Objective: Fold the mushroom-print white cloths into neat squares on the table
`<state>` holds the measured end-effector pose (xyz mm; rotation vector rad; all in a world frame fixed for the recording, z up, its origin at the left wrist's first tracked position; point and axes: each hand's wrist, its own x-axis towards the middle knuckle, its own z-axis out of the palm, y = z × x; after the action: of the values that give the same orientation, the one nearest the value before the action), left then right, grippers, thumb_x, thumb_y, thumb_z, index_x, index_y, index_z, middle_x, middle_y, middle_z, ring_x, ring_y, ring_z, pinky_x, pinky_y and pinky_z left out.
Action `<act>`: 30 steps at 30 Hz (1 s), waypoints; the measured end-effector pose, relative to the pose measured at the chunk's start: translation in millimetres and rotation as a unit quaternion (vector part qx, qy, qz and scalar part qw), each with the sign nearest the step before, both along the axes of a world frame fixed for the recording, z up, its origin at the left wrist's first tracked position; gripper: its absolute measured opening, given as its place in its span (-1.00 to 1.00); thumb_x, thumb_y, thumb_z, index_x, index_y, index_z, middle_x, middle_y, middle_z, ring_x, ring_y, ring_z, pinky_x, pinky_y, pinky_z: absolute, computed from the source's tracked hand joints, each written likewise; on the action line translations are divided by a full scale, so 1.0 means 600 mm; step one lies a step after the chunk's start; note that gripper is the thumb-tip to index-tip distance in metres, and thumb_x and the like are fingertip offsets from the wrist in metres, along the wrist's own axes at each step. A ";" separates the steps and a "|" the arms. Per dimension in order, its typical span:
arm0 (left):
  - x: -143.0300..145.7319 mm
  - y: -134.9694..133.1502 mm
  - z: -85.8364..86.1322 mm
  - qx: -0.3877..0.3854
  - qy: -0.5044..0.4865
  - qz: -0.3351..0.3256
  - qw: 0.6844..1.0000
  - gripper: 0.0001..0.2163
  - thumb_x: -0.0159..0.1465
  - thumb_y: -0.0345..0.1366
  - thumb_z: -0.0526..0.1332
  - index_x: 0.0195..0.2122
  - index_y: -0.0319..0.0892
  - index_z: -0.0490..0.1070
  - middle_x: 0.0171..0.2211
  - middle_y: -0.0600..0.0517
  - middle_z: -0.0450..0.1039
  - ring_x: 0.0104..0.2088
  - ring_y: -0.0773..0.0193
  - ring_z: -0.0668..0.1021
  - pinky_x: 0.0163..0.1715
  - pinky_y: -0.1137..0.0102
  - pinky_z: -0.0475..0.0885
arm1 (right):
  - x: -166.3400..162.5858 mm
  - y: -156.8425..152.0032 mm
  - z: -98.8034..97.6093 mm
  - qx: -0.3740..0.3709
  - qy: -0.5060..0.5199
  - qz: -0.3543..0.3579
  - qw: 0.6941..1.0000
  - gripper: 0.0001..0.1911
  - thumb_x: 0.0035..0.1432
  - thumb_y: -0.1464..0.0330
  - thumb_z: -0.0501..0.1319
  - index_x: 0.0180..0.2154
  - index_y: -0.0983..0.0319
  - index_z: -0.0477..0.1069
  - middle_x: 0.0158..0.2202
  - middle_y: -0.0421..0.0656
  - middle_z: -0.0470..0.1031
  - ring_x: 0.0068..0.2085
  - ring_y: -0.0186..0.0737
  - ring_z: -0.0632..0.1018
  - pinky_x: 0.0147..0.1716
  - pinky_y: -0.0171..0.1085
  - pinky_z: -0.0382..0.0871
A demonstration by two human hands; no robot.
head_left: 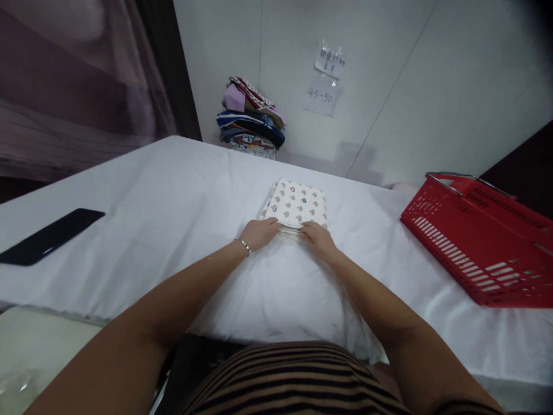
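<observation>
A folded white cloth with small grey, red and blue prints (297, 203) lies in the middle of the white-covered table (173, 190). My left hand (259, 231), with a bracelet at the wrist, grips the cloth's near left edge. My right hand (318, 236) grips its near right edge. The fingers of both hands curl around the folded layers, thumbs on top.
A stack of folded coloured clothes (253, 119) stands at the far edge against the wall. A red plastic basket (484, 236) sits at the right. A black phone (47, 236) lies at the left. Paper notes (326, 78) are stuck on the wall.
</observation>
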<state>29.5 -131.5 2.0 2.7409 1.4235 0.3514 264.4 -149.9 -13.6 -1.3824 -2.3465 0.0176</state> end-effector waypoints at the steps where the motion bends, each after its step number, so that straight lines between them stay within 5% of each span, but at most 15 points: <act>1: 0.001 0.001 -0.001 -0.002 -0.004 0.005 1.000 -0.75 0.32 -0.22 -0.03 -0.09 0.00 0.37 -0.05 0.06 0.40 -0.27 0.28 0.51 -0.44 0.43 0.27 | 0.000 0.000 0.001 -0.001 0.007 0.002 1.000 -0.74 0.28 0.36 0.00 -0.16 0.16 0.45 -0.02 -0.09 0.43 0.00 -0.18 0.41 -0.05 -0.19 0.30; 8: 0.005 0.006 -0.007 0.008 0.014 0.008 1.000 -0.78 0.31 -0.29 -0.02 -0.13 -0.03 0.37 -0.07 0.01 0.39 -0.33 0.29 0.51 -0.46 0.41 0.27 | -0.001 0.001 0.005 -0.002 0.005 0.010 1.000 -0.76 0.28 0.38 -0.02 -0.19 0.18 0.41 -0.07 -0.10 0.45 -0.04 -0.19 0.42 -0.08 -0.22 0.31; 14: 0.007 0.005 -0.005 0.051 0.043 -0.015 0.998 -0.74 0.26 -0.44 -0.03 -0.15 -0.08 0.37 0.13 0.01 0.22 -0.32 0.30 0.50 -0.46 0.40 0.27 | -0.007 -0.002 0.008 0.009 -0.018 0.006 1.000 -0.75 0.28 0.40 -0.06 -0.20 0.20 0.38 -0.09 -0.07 0.44 -0.07 -0.16 0.41 -0.11 -0.21 0.30; 26: 0.009 0.002 -0.003 0.083 0.066 -0.045 0.993 -0.82 0.28 -0.45 -0.04 -0.27 -0.23 0.35 -0.18 -0.06 0.39 -0.36 0.28 0.49 -0.50 0.41 0.25 | -0.011 -0.011 0.001 0.049 -0.011 -0.006 0.999 -0.75 0.27 0.42 -0.05 -0.16 0.19 0.38 0.12 -0.08 0.28 0.09 -0.18 0.31 -0.06 -0.21 0.32; 30: 0.008 0.008 -0.008 0.083 0.070 -0.034 0.993 -0.80 0.28 -0.45 -0.06 -0.28 -0.24 0.35 -0.26 -0.07 0.40 -0.37 0.25 0.50 -0.49 0.39 0.25 | -0.011 -0.012 -0.003 0.049 -0.039 -0.006 0.998 -0.71 0.26 0.45 -0.05 -0.08 0.19 0.36 0.01 -0.05 0.37 0.02 -0.17 0.35 -0.09 -0.21 0.34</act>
<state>34.3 -126.7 -2.7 2.9937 1.3858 0.2915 257.6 -157.2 -15.2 -1.3727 -2.3683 -0.1540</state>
